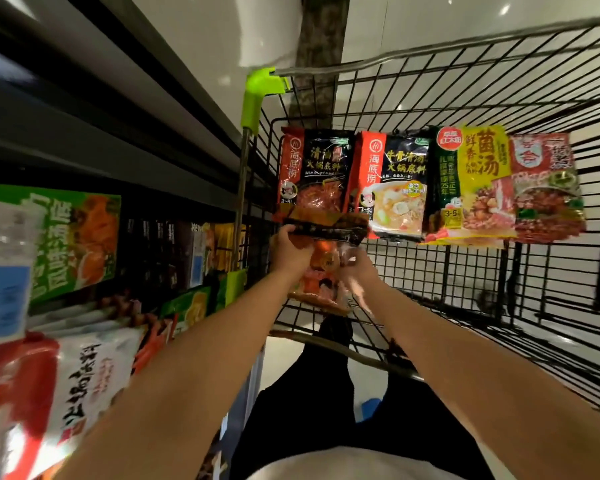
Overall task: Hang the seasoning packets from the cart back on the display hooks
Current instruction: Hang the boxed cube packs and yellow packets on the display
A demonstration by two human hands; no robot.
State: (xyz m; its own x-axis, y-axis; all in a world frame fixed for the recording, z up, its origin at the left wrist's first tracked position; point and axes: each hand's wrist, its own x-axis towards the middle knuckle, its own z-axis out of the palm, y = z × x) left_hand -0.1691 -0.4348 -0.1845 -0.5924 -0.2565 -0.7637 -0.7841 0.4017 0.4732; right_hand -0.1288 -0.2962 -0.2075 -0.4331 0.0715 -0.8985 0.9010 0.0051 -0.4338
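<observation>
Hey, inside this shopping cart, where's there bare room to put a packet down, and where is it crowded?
Free: the wire floor of the cart on the right, below the yellow packet and the red packet. Crowded: the far end, where four packets sit side by side, and the near left corner, where both hands, left and right, hold an orange packet.

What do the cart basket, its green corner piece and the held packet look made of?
Cart basket: dark coated metal wire, a thin rigid grid. Green corner piece: likely moulded plastic, smooth and matte. Held packet, gripped by left hand and right hand: glossy, crinkled plastic film.
</observation>
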